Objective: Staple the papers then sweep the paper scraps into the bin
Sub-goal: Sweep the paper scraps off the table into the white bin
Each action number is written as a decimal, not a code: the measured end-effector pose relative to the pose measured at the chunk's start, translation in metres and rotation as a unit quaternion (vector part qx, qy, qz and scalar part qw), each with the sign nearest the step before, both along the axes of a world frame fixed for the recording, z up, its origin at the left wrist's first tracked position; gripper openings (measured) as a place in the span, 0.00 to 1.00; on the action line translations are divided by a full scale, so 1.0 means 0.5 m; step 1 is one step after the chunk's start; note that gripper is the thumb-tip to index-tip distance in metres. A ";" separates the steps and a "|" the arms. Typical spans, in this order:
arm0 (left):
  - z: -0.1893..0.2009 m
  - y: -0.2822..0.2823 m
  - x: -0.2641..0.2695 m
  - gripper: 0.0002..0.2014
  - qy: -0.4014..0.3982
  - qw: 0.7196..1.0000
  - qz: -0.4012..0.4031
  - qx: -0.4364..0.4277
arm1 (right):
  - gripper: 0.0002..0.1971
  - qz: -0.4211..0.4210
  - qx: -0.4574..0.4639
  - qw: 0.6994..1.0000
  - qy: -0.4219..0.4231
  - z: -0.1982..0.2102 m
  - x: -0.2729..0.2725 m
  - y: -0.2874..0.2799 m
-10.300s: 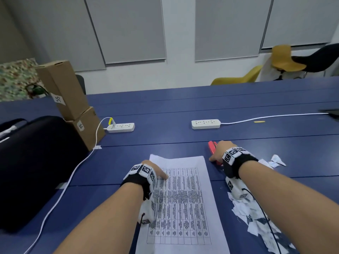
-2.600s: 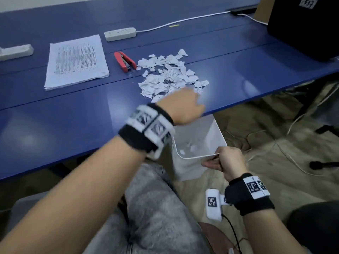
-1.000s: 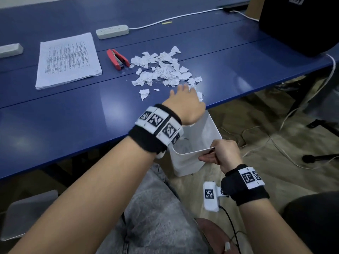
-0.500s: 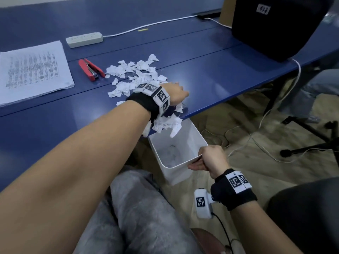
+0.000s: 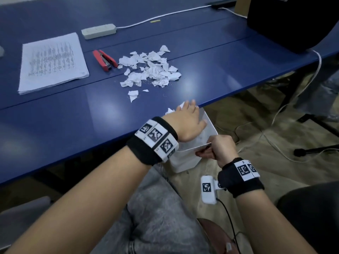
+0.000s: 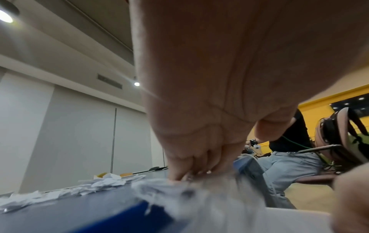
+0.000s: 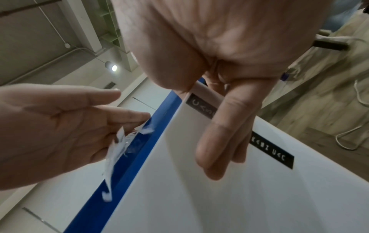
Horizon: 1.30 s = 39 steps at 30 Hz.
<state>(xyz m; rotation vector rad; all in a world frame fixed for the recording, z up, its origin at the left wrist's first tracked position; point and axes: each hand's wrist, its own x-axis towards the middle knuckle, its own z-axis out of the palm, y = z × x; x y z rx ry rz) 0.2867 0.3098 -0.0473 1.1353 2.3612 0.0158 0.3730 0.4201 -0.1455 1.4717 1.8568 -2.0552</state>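
Torn white paper scraps [image 5: 150, 70] lie heaped mid-table, beside a red stapler [image 5: 104, 59] and the printed paper stack [image 5: 53, 61]. My left hand [image 5: 189, 114] lies flat at the table's near edge, fingers straight, pushing a few scraps [image 6: 103, 182] over it. Blurred scraps [image 7: 117, 149] fall from the left palm [image 7: 60, 126]. Just below the edge my right hand [image 5: 218, 147] grips the rim of a white bin [image 5: 185, 162]. Its fingers [image 7: 225, 141] lie against the inside of the bin wall [image 7: 219, 197].
A white power strip [image 5: 99, 31] with its cable lies at the back of the blue table [image 5: 55, 125]. A black bag [image 5: 293, 21] stands at the back right. Cables trail on the floor [image 5: 275, 143]. Another seated person [image 6: 289, 157] is beyond the table.
My left hand has drawn back from the scrap pile to the table's near edge, dragging some scraps off it. The right hand still holds the bin under the edge.
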 end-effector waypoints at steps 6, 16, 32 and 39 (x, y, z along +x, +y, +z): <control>-0.004 -0.015 0.012 0.31 -0.003 0.997 -0.014 0.071 | 0.06 -0.007 -0.020 1.000 0.020 -0.027 -0.004 -0.015; 0.076 -0.120 -0.210 0.26 0.056 0.968 0.232 -0.082 | 0.06 0.036 -0.019 0.999 -0.002 -0.016 -0.046 -0.040; 0.053 -0.026 -0.125 0.32 0.039 0.983 0.181 0.001 | 0.07 -0.002 -0.051 0.998 0.031 0.009 -0.007 -0.018; 0.050 -0.002 -0.205 0.31 0.062 0.989 0.095 -0.091 | 0.07 -0.012 -0.063 0.998 0.026 0.012 0.001 -0.011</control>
